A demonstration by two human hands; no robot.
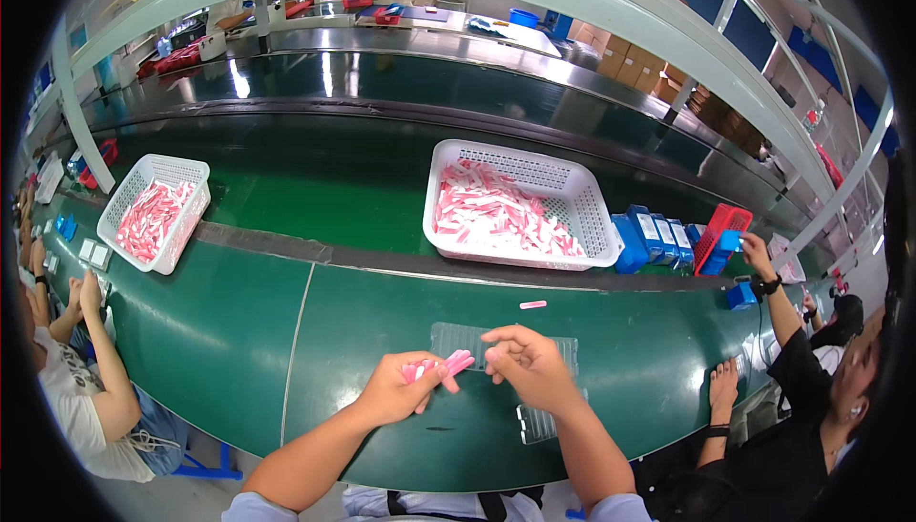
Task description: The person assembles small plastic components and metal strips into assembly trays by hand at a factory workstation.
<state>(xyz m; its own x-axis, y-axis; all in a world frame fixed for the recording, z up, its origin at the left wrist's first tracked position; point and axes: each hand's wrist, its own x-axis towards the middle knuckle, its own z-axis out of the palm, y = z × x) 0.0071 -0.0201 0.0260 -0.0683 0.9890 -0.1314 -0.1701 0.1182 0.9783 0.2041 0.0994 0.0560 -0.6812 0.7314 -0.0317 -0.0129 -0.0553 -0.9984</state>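
My left hand (412, 386) is closed around a small bunch of slim pink-and-white plastic pieces (458, 362), whose pink ends stick out toward the right. Just beside it, my right hand (530, 365) hovers with fingers bent and apart, and nothing shows between them. Under both hands lies a clear plastic tray with narrow slots (448, 336), partly hidden by them. A second clear slotted piece (536, 425) shows below my right wrist. One loose pink piece (532, 304) rests on the green table beyond the tray.
A large white basket (596, 226) of pink-and-white pieces stands ahead, a smaller white basket (196, 217) far left. Blue boxes (658, 236) and a red basket (718, 240) are at right, where a co-worker's hand (757, 253) reaches. Other people sit at left.
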